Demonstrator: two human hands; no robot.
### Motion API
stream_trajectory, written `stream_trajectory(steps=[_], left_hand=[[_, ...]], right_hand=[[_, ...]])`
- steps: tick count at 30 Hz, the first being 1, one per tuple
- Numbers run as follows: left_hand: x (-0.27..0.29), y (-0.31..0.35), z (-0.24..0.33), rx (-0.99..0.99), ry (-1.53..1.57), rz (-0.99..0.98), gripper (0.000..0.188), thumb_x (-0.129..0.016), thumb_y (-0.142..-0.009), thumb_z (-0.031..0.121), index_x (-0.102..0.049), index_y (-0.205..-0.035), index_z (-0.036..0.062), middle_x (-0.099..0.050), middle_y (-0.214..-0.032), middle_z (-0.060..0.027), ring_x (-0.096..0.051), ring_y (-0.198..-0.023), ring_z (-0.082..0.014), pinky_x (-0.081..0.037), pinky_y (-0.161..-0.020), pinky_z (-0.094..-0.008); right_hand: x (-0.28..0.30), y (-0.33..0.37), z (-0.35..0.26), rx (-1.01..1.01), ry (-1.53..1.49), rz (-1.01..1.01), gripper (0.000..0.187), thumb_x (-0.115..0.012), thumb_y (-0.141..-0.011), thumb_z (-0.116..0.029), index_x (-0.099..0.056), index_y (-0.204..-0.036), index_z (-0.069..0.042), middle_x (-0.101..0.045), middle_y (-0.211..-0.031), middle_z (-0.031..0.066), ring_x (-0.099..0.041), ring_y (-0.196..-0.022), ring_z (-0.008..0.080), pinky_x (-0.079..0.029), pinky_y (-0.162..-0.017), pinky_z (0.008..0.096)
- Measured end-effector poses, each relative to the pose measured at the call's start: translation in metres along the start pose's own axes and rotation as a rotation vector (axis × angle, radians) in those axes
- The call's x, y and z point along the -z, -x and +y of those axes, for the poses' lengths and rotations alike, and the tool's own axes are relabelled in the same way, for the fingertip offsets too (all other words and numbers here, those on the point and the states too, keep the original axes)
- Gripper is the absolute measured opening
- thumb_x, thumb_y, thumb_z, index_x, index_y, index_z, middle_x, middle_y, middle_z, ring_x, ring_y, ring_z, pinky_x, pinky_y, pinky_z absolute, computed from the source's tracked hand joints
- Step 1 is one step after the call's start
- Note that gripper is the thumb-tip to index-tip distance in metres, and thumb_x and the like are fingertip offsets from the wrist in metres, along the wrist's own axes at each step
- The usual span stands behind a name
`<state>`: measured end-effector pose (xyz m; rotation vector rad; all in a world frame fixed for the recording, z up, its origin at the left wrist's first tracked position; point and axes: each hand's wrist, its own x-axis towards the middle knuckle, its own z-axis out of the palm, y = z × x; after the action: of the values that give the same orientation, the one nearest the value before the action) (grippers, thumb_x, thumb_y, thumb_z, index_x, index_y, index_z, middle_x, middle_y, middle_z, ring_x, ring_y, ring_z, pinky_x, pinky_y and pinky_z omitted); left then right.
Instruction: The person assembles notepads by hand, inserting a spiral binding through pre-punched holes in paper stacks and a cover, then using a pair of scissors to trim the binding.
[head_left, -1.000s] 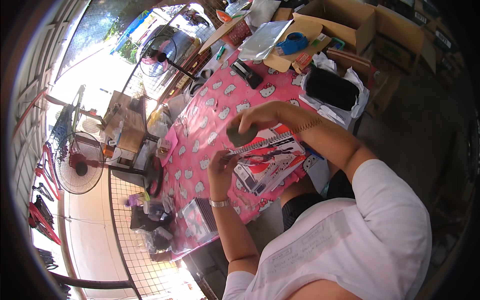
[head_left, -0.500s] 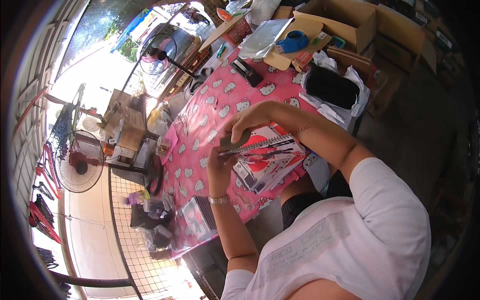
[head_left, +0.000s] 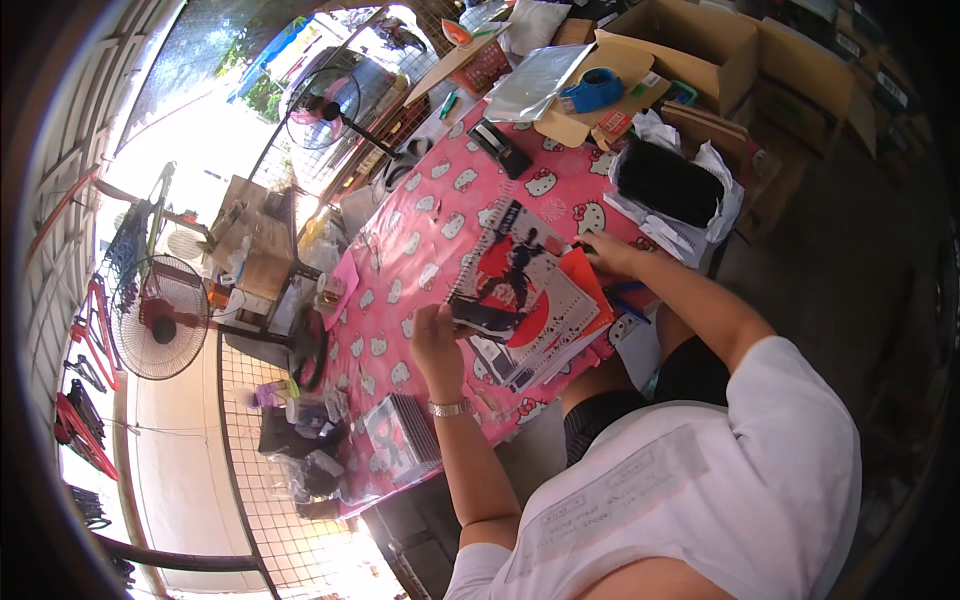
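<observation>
A spiral notebook (head_left: 520,290) with a red, black and white cover lies face up on a small stack on the pink patterned table (head_left: 420,230). My left hand (head_left: 438,340), a watch on its wrist, grips the notebook's near left corner. An orange cover (head_left: 588,285) sticks out from under the notebook on the right. My right hand (head_left: 603,255) rests at that cover's far right corner with its fingers curled. Whether it grips anything is unclear.
A black stapler-like tool (head_left: 500,148) lies farther up the table. Open cardboard boxes (head_left: 690,40) and a blue tape roll (head_left: 592,92) are beyond it, a black bag (head_left: 668,182) at the right edge. A wrapped stack (head_left: 400,440) sits near me. Standing fans (head_left: 160,318) are left.
The notebook, held up nearly edge-on before, now lies flat with its cover showing. My right hand has moved from over its top to the right side of the stack.
</observation>
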<state>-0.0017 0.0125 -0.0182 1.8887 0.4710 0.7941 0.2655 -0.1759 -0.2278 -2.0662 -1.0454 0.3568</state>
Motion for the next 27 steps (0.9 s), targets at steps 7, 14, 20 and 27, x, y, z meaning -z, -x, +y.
stream_trajectory(steps=[7,14,20,27], left_hand=[[-0.017,0.010,-0.005,-0.066,-0.183,0.144,0.022,-0.052,-0.102,0.018,-0.058,-0.099,-0.0023,-0.055,-0.077,-0.0020,-0.059,-0.061,-0.0081,-0.058,-0.050,-0.0241],[-0.011,0.008,-0.010,0.092,0.104,0.136,0.021,-0.058,-0.098,0.013,-0.058,-0.111,-0.0036,-0.061,-0.079,-0.0061,-0.061,-0.065,-0.0082,-0.058,-0.050,-0.0247],[-0.010,0.008,-0.015,-0.030,-0.046,0.110,0.018,-0.059,-0.097,0.011,-0.058,-0.108,-0.0034,-0.067,-0.084,-0.0078,-0.065,-0.072,-0.0096,-0.058,-0.051,-0.0246],[-0.008,0.013,-0.020,-0.083,0.035,0.110,0.014,-0.056,-0.096,0.003,-0.059,-0.108,-0.0033,-0.068,-0.088,-0.0068,-0.066,-0.076,-0.0106,-0.058,-0.058,-0.0252]], right_hand=[[-0.007,0.149,-0.006,0.205,0.524,0.156,0.063,-0.065,-0.087,-0.031,-0.044,-0.139,-0.002,-0.050,-0.134,0.0207,-0.046,-0.126,0.0368,-0.036,-0.107,0.0480],[0.052,0.116,-0.113,0.274,0.007,0.690,0.053,-0.070,-0.083,-0.019,-0.053,-0.130,-0.005,-0.057,-0.116,0.0132,-0.051,-0.112,0.0315,-0.042,-0.096,0.0428],[0.041,0.089,-0.225,0.660,-0.056,0.449,0.057,-0.074,-0.077,-0.026,-0.056,-0.128,-0.008,-0.057,-0.116,0.0100,-0.051,-0.112,0.0297,-0.038,-0.100,0.0461],[0.022,0.077,-0.250,0.635,-0.008,0.414,0.058,-0.074,-0.076,-0.029,-0.057,-0.127,-0.008,-0.057,-0.116,0.0092,-0.051,-0.112,0.0281,-0.038,-0.098,0.0465]])
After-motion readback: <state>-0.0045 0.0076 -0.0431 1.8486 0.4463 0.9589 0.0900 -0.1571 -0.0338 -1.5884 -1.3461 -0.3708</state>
